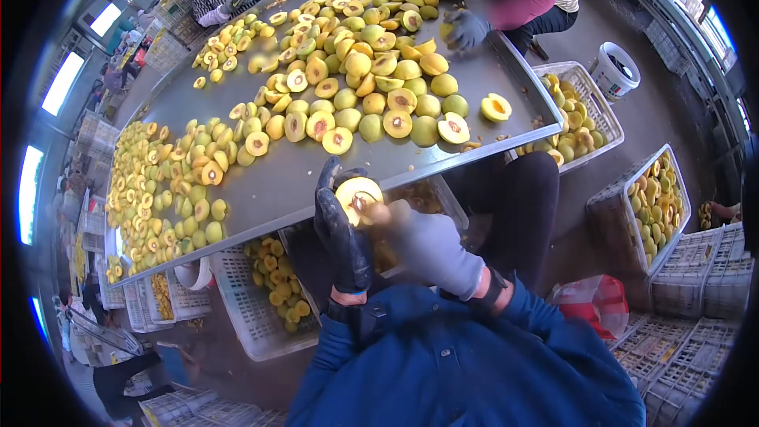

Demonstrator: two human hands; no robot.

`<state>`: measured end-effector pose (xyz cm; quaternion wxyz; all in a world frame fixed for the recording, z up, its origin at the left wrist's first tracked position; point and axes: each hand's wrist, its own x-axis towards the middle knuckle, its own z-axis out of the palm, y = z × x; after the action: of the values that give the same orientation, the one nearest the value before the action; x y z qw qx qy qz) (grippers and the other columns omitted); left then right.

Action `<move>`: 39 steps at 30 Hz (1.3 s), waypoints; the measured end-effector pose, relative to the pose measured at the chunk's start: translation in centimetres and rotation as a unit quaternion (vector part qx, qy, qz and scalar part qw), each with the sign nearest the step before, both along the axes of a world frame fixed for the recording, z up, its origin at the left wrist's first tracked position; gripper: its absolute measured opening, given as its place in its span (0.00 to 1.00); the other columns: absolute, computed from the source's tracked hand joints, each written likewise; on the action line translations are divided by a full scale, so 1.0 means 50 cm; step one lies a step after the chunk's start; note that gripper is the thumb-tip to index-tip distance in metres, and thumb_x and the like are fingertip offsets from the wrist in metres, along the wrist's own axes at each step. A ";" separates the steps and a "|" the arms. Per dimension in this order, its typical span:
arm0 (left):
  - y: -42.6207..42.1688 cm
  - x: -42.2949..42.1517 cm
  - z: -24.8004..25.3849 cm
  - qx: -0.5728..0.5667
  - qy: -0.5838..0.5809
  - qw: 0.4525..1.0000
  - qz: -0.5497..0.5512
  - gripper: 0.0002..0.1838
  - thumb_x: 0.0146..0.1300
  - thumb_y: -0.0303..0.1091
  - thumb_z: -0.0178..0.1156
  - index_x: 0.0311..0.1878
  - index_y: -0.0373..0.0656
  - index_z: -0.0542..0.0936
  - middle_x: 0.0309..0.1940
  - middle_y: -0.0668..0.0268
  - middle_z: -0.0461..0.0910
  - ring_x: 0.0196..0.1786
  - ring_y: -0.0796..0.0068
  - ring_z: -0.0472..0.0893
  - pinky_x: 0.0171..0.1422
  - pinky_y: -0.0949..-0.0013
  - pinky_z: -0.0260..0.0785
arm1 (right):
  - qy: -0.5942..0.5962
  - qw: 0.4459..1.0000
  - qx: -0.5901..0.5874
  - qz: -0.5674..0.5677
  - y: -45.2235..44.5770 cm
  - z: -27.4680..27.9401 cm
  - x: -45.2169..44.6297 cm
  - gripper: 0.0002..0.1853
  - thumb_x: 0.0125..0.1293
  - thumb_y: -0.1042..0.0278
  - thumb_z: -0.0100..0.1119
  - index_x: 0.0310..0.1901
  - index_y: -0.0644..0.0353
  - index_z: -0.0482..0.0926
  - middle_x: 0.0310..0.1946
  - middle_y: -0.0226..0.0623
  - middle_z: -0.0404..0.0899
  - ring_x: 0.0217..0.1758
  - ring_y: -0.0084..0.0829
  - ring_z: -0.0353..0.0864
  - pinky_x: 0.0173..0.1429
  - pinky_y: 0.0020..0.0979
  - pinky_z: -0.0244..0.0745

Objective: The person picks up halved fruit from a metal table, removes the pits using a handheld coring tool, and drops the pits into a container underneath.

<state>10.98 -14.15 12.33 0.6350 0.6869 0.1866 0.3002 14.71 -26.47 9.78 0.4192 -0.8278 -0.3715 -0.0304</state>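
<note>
In a black glove, my left hand is wrapped round a halved yellow peach, its cut face and brown pit hollow turned up. My right hand, in a pale grey glove and smeared by motion, is closed right beside the cut face. A blurred brownish shape shows at its fingertips; I cannot tell what it is. Both hands are just over the near edge of a metal table. Many halved peaches are heaped on that table, and a single half lies apart at the right.
Crates of peaches stand under the near edge, at the right corner and farther right. A white bucket is on the floor. Two co-workers with gloved hands are across the table. A red-and-white bag lies right.
</note>
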 end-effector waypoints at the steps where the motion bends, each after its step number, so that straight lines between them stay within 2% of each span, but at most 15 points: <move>1: -0.001 -0.001 0.006 0.003 0.010 1.000 0.004 0.23 0.77 0.36 0.46 0.68 0.31 0.68 0.53 0.54 0.78 0.54 0.65 0.79 0.62 0.63 0.71 | 0.005 1.000 0.000 0.005 -0.001 0.004 -0.001 0.12 0.62 0.65 0.64 0.37 0.57 0.69 0.17 0.40 0.77 0.22 0.45 0.82 0.24 0.43 0.74; 9: -0.011 -0.002 0.016 0.188 0.060 0.980 0.040 0.23 0.77 0.37 0.42 0.68 0.33 0.68 0.58 0.54 0.76 0.57 0.64 0.78 0.66 0.62 0.69 | 0.049 0.996 -0.058 0.036 0.008 -0.013 -0.003 0.14 0.55 0.71 0.65 0.39 0.61 0.69 0.21 0.45 0.78 0.24 0.44 0.83 0.27 0.43 0.75; 12: -0.007 -0.003 0.012 0.318 0.108 0.939 0.076 0.22 0.76 0.33 0.45 0.69 0.34 0.67 0.64 0.55 0.73 0.66 0.61 0.72 0.72 0.62 0.63 | -0.026 0.996 -0.050 0.064 0.007 -0.050 -0.007 0.18 0.58 0.73 0.61 0.50 0.65 0.72 0.23 0.43 0.78 0.25 0.42 0.83 0.26 0.42 0.74; 13: 0.000 -0.002 0.011 0.275 0.108 0.953 0.067 0.22 0.79 0.36 0.42 0.69 0.34 0.68 0.65 0.55 0.72 0.69 0.61 0.71 0.74 0.60 0.60 | 0.056 0.993 0.001 0.103 0.005 -0.026 -0.002 0.27 0.62 0.74 0.56 0.64 0.64 0.69 0.25 0.41 0.78 0.24 0.42 0.81 0.25 0.41 0.71; 14: 0.023 0.011 -0.050 0.187 0.000 0.981 0.054 0.23 0.80 0.39 0.38 0.69 0.34 0.68 0.66 0.54 0.72 0.70 0.61 0.70 0.75 0.59 0.59 | -0.023 0.982 -0.165 0.089 0.009 -0.044 -0.008 0.25 0.65 0.59 0.60 0.61 0.59 0.73 0.36 0.46 0.80 0.27 0.42 0.80 0.27 0.40 0.72; 16: 0.015 0.007 -0.006 0.175 -0.016 0.984 0.042 0.25 0.80 0.42 0.38 0.67 0.32 0.70 0.59 0.54 0.77 0.60 0.63 0.77 0.68 0.60 0.66 | 0.265 0.949 -0.051 0.162 -0.009 0.037 0.015 0.18 0.69 0.68 0.56 0.58 0.64 0.74 0.42 0.44 0.81 0.42 0.40 0.81 0.41 0.35 0.76; 19: 0.026 0.003 0.030 0.185 -0.002 0.983 -0.001 0.25 0.80 0.42 0.38 0.64 0.31 0.73 0.51 0.56 0.81 0.52 0.65 0.80 0.60 0.62 0.71 | 0.578 0.774 0.172 0.195 -0.006 0.040 0.008 0.18 0.59 0.71 0.61 0.51 0.67 0.75 0.43 0.53 0.78 0.30 0.45 0.78 0.35 0.39 0.73; 23: 0.060 0.008 0.022 0.230 -0.008 0.971 -0.060 0.23 0.79 0.40 0.39 0.58 0.33 0.77 0.48 0.55 0.83 0.49 0.64 0.82 0.55 0.62 0.74 | 0.178 0.947 0.104 0.248 -0.011 -0.002 0.019 0.20 0.63 0.70 0.59 0.56 0.67 0.74 0.46 0.53 0.77 0.40 0.44 0.80 0.45 0.40 0.75; 25: 0.060 0.017 0.024 0.259 -0.009 0.965 -0.043 0.21 0.78 0.38 0.39 0.56 0.33 0.77 0.46 0.54 0.83 0.47 0.61 0.82 0.54 0.61 0.75 | 0.228 0.948 -0.105 0.194 -0.027 0.094 0.027 0.22 0.71 0.69 0.56 0.65 0.64 0.70 0.52 0.41 0.81 0.53 0.31 0.81 0.58 0.33 0.75; 27: 0.054 0.021 0.023 0.268 -0.016 0.963 -0.011 0.20 0.78 0.38 0.40 0.55 0.33 0.76 0.43 0.54 0.83 0.45 0.61 0.82 0.53 0.60 0.75 | 0.150 0.964 0.058 0.210 -0.008 0.053 0.044 0.23 0.68 0.71 0.56 0.64 0.62 0.70 0.50 0.48 0.81 0.49 0.40 0.83 0.53 0.37 0.77; 29: 0.044 0.035 0.026 0.258 -0.010 0.966 0.026 0.21 0.78 0.41 0.41 0.55 0.33 0.76 0.40 0.56 0.83 0.44 0.64 0.82 0.52 0.62 0.76 | 0.110 0.982 0.042 0.148 -0.003 0.040 0.034 0.24 0.63 0.74 0.58 0.62 0.59 0.73 0.46 0.57 0.79 0.45 0.53 0.82 0.45 0.42 0.79; 31: 0.034 0.050 0.021 -0.002 -0.075 0.997 0.022 0.23 0.78 0.45 0.43 0.56 0.34 0.76 0.39 0.57 0.83 0.42 0.67 0.82 0.51 0.64 0.76 | 0.004 0.988 -0.078 0.137 -0.005 0.038 0.052 0.22 0.62 0.72 0.58 0.60 0.55 0.73 0.36 0.46 0.82 0.31 0.47 0.84 0.32 0.39 0.77; 33: 0.021 0.049 0.038 -0.034 -0.111 0.993 0.013 0.25 0.79 0.48 0.42 0.55 0.33 0.76 0.38 0.59 0.82 0.42 0.70 0.81 0.51 0.67 0.76 | 0.058 0.990 -0.067 0.108 0.012 0.034 0.051 0.14 0.72 0.63 0.52 0.55 0.56 0.73 0.23 0.41 0.77 0.24 0.46 0.80 0.25 0.44 0.71; 35: 0.021 0.042 0.034 0.031 -0.096 0.995 0.016 0.26 0.79 0.49 0.41 0.55 0.32 0.75 0.38 0.59 0.82 0.42 0.70 0.81 0.51 0.67 0.76 | -0.037 0.992 -0.055 0.112 0.016 0.031 0.043 0.13 0.70 0.65 0.54 0.53 0.59 0.73 0.24 0.44 0.78 0.27 0.49 0.82 0.26 0.45 0.72; 39: 0.042 0.029 0.028 0.113 -0.060 0.992 -0.014 0.26 0.79 0.47 0.41 0.55 0.32 0.76 0.41 0.58 0.83 0.42 0.68 0.82 0.50 0.66 0.77 | 0.091 0.983 0.000 0.162 -0.003 0.036 0.045 0.12 0.67 0.68 0.57 0.49 0.62 0.74 0.27 0.50 0.80 0.29 0.50 0.81 0.31 0.44 0.74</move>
<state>12.44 -12.07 13.72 0.5678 0.7374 0.1031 0.3510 16.94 -26.61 11.57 0.4504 -0.7562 -0.4610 0.1133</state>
